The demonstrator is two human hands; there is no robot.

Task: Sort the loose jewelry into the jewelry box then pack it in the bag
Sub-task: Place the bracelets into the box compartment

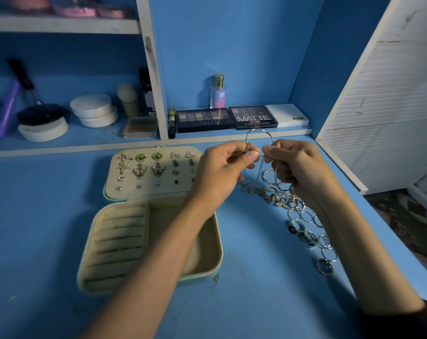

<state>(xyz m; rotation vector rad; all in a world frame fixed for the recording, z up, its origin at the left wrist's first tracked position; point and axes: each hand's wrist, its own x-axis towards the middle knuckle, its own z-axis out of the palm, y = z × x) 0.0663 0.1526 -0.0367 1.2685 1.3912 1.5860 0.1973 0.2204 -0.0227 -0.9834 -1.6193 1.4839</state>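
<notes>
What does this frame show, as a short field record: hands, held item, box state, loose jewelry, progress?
left hand: fingers pinch one end of a necklace
right hand: fingers pinch the other end
necklace: thin silver loop, raised above the table
box: open; earrings on the lid panel, ring slots and side compartment look empty
rings: loose on the table, right of the box
progress: rings and chains unsorted; no bag in view

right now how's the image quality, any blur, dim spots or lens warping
Head view: dim, bluish light. The shelf items upper left are soft and blurred. Wide-angle bending shows in the slanted white panel at right. The jewelry box tray lies partly in the left hand arm's shadow.
</notes>
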